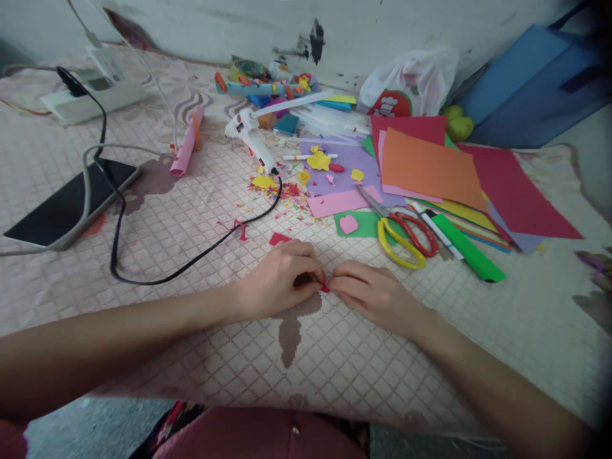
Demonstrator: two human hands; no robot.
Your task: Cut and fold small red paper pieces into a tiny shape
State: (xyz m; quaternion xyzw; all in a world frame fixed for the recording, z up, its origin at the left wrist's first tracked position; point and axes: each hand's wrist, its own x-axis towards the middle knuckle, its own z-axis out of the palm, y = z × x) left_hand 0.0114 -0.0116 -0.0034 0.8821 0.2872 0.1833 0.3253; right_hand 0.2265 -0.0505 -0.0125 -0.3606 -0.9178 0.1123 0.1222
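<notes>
Both hands meet just above the patterned cloth near the front of the table. Pinched between the fingertips of my left hand [282, 278] and my right hand [377, 294] is a small red paper piece [325, 289], mostly covered by the fingers. Just beyond my left hand lies another red paper piece [279, 238]. Scissors [400, 239] with one yellow and one red handle rest open-handled past my right hand. Beside them a pink paper cutout [349, 224] sits on a green sheet [366, 224].
A white glue gun [253, 139] stands behind, its black cord [191, 264] looping left. Coloured sheets [430, 166], a green cutter [468, 247] and a blue bag [530, 89] are at right. A dark tablet-like device [71, 201] and a rolled pink paper [188, 143] lie left.
</notes>
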